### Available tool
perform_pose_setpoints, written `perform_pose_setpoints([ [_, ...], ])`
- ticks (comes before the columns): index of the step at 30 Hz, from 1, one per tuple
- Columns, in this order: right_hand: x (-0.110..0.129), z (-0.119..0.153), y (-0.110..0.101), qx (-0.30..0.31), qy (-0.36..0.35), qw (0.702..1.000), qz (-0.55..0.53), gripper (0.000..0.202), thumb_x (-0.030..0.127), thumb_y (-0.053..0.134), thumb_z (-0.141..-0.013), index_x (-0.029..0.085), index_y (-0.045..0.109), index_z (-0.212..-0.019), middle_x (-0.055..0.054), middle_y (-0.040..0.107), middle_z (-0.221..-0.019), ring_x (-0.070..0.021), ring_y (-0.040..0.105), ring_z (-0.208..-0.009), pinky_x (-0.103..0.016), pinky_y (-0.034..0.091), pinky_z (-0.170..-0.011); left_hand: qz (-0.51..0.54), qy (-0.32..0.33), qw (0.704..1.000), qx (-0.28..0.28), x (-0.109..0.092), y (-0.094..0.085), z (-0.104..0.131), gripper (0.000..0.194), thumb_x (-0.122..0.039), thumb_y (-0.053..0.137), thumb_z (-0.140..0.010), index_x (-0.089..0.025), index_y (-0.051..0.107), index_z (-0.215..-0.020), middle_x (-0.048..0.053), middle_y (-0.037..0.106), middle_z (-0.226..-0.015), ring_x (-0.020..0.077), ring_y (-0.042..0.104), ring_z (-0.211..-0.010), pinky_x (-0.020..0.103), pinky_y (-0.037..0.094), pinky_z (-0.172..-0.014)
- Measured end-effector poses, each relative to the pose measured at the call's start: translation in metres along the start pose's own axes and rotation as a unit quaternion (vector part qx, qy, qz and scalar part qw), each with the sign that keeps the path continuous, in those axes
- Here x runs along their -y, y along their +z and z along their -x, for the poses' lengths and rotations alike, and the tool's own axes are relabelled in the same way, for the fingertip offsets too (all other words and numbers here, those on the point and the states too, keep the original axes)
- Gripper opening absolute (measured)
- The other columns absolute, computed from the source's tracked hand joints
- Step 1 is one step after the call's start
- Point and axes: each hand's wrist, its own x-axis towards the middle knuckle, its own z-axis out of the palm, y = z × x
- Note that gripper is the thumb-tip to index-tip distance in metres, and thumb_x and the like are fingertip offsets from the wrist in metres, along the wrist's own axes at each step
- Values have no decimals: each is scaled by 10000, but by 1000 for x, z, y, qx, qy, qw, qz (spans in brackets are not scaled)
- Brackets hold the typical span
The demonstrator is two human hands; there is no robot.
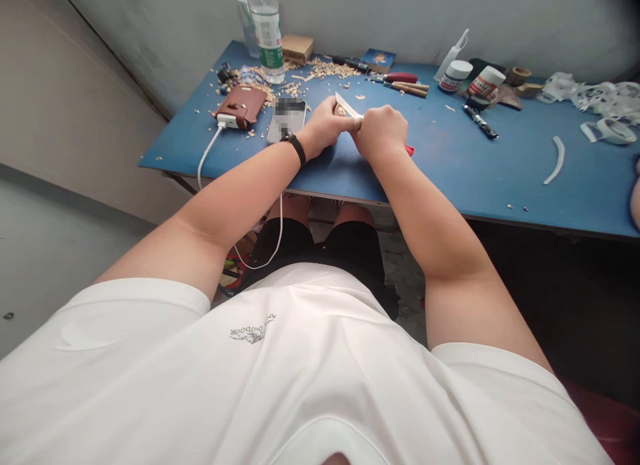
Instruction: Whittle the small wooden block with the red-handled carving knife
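Observation:
My right hand is closed around a carving knife, whose pale blade points up and to the left. A bit of red shows beneath that hand, perhaps the handle's end. My left hand wraps round a small light piece of wood, mostly hidden by the fingers. Its thumb reaches across to the right hand near the base of the blade. The blade lies against or just over the wood; I cannot tell which. A phone lies flat beside my left wrist.
Wood shavings litter the back of the blue table. A water bottle, a brown leather case with a white cable, carving tools, white-capped jars and clear plastic strips stand or lie around.

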Motion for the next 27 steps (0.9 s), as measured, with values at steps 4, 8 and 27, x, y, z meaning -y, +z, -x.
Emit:
perform_pose_setpoints([
  [4,-12,-3,-7,5,-35,999,-12,425,641,764,-1156,238,892,-1116,-224,830,-1058,-509,820,-1215,-616,641,-1036,17,-14,1000,5,-8,-3,8,416,-89,993,-1032,-267,629,-1124,-34,576,-918,131,470,-774,348,222,-640],
  [8,-26,-1,-21,24,-58,997,-37,392,646,748,-1145,280,882,-1104,-206,856,-1045,-453,800,-1140,-554,632,-974,49,-19,997,61,-9,-9,9,430,-55,1005,-932,-261,698,-1151,-36,671,-916,120,539,-753,303,324,-661],
  [27,-21,6,-29,-19,-73,987,-143,483,799,772,-1142,331,859,-1219,-92,808,-1029,-339,735,-1040,-476,615,-966,170,-58,982,55,-17,-20,-6,454,10,842,-878,-321,719,-1163,-25,759,-967,233,722,-1252,369,604,-1121],
])
